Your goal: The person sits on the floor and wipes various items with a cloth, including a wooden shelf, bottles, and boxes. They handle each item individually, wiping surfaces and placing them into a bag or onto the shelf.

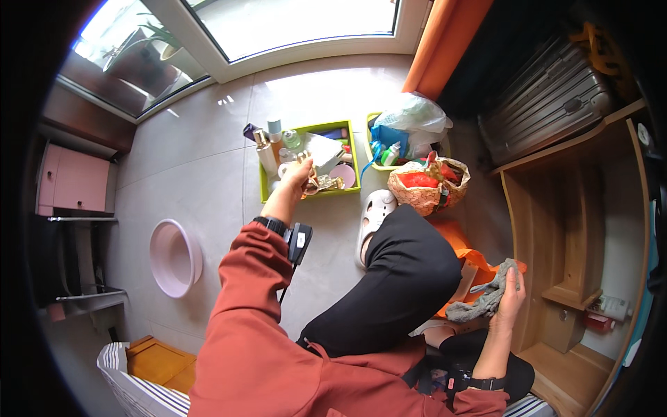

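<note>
My left hand (298, 176) reaches into a lime-green tray (356, 156) on the tiled floor, its fingers at a small item among the bottles; whether it grips that item is unclear. The tray holds several cosmetic bottles, among them a tall one with a gold cap (265, 152), a clear green bottle (291, 138), a pink round lid (343, 176) and a white packet (322, 151). At the right, my right hand (509, 298) holds a crumpled grey cloth (482, 302) above an orange bag (458, 245).
A yellow-green basket (371, 151) with plastic bags stands right of the tray, beside a patterned fabric bag (417, 194). A pink basin (176, 258) lies on the left floor. Wooden shelving (531, 240) borders the right side, with a suitcase (557, 99) behind. A glazed door (312, 57) is ahead.
</note>
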Motion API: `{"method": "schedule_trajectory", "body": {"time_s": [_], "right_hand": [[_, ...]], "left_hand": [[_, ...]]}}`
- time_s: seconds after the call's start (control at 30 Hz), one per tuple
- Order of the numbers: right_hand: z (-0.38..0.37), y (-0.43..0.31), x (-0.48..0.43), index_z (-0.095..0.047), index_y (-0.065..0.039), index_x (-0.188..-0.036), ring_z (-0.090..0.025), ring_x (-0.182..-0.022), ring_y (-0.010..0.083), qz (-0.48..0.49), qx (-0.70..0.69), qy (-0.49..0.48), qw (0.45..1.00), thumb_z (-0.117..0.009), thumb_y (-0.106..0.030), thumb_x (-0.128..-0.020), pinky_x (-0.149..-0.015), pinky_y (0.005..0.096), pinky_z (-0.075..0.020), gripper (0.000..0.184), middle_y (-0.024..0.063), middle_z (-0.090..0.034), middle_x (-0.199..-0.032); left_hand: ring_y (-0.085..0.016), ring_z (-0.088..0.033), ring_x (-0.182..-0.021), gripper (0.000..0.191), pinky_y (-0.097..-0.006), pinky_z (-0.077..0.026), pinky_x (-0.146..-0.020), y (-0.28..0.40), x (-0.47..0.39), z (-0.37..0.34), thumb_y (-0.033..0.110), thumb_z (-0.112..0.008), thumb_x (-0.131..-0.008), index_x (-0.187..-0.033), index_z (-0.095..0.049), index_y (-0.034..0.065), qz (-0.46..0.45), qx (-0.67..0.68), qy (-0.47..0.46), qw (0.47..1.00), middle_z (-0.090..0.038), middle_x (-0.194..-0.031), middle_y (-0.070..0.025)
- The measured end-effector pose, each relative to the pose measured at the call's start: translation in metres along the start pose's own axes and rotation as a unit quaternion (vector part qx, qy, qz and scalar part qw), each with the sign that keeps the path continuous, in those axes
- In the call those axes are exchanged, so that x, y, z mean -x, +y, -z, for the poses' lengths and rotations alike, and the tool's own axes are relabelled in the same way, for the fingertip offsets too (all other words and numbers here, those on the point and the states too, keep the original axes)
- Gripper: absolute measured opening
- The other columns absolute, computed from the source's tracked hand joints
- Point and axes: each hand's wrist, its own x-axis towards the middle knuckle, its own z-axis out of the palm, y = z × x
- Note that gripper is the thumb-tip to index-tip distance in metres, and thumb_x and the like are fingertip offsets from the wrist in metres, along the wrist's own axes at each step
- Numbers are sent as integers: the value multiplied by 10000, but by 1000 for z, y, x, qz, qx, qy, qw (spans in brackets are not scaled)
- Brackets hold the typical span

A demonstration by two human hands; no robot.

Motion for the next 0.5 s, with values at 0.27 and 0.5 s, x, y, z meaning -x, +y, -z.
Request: {"method": "schedule_trajectory", "body": {"time_s": [0.27,0.5], "right_hand": [[18,21,-11,-559,15,-1101,-580,-911,144,-43,-6,10,999,-544,-212,-925,-805,276,-460,288,68,-607,-1027],[27,24,-4,-541,21,-1155,-564,-974,156,-62,1,28,998,-545,-185,-920,-859,272,-438,312,70,-602,-1077]], "left_hand": [[-270,-628,-774,380,-369,-496,-651,-39,-86,-12,140,-606,-756,-1062,-577,-84,15,-319,71,945,-640,-927,-174],[-228,-551,-903,310,-406,-459,-718,-47,-95,2,248,-511,-871,-1126,-537,74,-7,-348,-16,937,-585,-1007,-70]]}}
